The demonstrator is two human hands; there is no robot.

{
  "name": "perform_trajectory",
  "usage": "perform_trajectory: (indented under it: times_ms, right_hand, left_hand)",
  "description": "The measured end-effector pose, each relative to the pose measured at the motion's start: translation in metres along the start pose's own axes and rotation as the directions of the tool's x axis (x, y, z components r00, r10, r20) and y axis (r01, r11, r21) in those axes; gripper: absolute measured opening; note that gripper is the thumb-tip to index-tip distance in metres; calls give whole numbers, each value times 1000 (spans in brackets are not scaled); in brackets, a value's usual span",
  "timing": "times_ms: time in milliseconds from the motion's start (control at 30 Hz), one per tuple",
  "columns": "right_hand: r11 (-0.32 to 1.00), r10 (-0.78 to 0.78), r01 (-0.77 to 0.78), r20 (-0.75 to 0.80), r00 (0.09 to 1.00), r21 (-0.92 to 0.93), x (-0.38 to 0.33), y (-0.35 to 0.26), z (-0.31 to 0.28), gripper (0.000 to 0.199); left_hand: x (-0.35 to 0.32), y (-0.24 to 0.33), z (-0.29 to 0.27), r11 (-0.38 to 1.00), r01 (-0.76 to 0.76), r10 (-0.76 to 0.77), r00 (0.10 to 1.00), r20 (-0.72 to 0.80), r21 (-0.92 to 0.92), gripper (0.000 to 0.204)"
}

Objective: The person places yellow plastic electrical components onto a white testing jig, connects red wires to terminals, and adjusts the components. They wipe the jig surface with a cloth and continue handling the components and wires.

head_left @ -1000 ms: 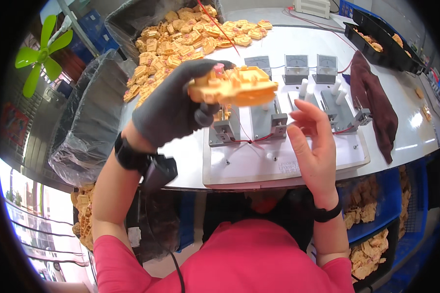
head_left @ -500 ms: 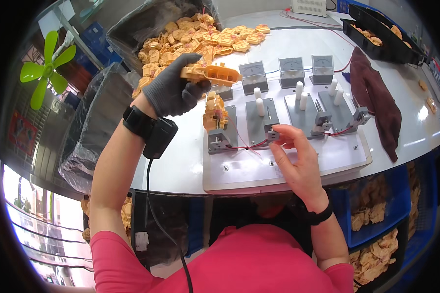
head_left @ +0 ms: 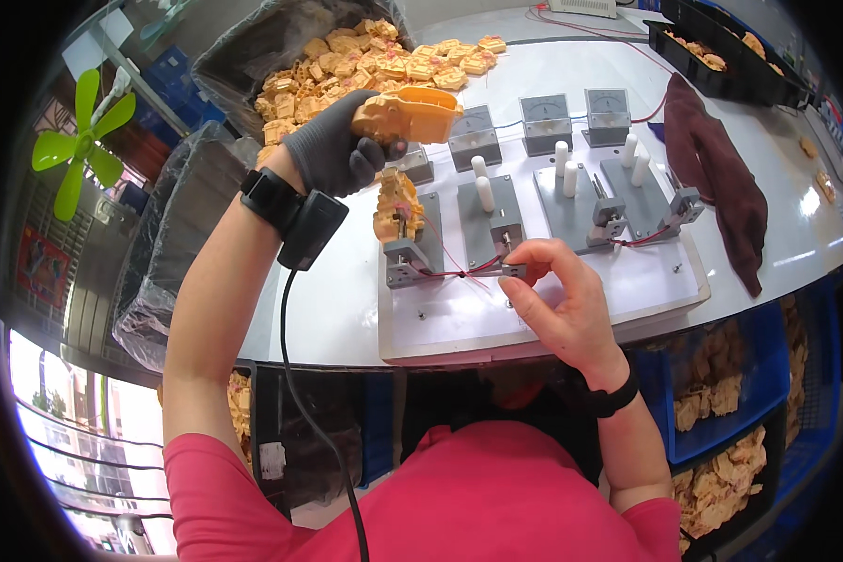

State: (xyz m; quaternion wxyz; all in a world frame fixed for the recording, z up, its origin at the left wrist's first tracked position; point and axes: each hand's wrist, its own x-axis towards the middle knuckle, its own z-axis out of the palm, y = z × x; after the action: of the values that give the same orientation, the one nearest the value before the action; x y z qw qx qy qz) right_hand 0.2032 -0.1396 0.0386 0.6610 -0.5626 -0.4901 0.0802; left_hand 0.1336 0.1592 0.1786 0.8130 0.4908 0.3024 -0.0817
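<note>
The gloved left hand (head_left: pixel 332 150) is closed in a firm grip around an orange plastic part (head_left: pixel 407 114), holding it above the back of the desk (head_left: pixel 328 309), in front of the heap of orange parts (head_left: pixel 375 61) spilling from a lined bin. A black band with a cable sits on that wrist. Just below and right of the held part, another orange part (head_left: pixel 398 206) stands mounted on the leftmost grey fixture (head_left: pixel 412 248) of the white base board (head_left: pixel 534 300).

The bare right hand (head_left: pixel 562 304) rests on the board near its front edge, thumb and forefinger pinched together at a small metal clip (head_left: pixel 513 270) where red wires run between the first and second fixtures. The held orange part is well apart from this hand, up and to its left.

Farther right the board carries two more grey fixtures with white pegs (head_left: pixel 571 178); three small meters (head_left: pixel 545 117) stand behind. A dark red cloth (head_left: pixel 721 187) lies beside the board's right edge, with bare desk beyond it.
</note>
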Motion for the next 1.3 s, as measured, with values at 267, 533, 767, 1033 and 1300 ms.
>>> perform_trajectory:
  times_ms: [267,533,767,1033,1300]
  right_hand:
    - [1000,-7,8,-17,1000,19,-1,2,1,24]
    - [1000,17,-17,-14,1000,25,-1,0,-1,25]
    - [999,-34,35,-16,999,34,0,0,0,24]
    - [999,-27,27,-16,1000,18,-2,1,2,25]
    - [985,-133,115,-141,981,-130,0,4,11,35]
  left_hand:
    - [12,6,18,988,-20,57,969,-242,151,52]
    - [26,-26,55,665,-145,443,866,-231,732,58]
    - [0,-46,96,244,-170,480,877,33,955,67]
    - [10,-56,73,-320,-189,439,839,322,928,67]
    - [1,-45,87,-329,-192,250,927,281,925,55]
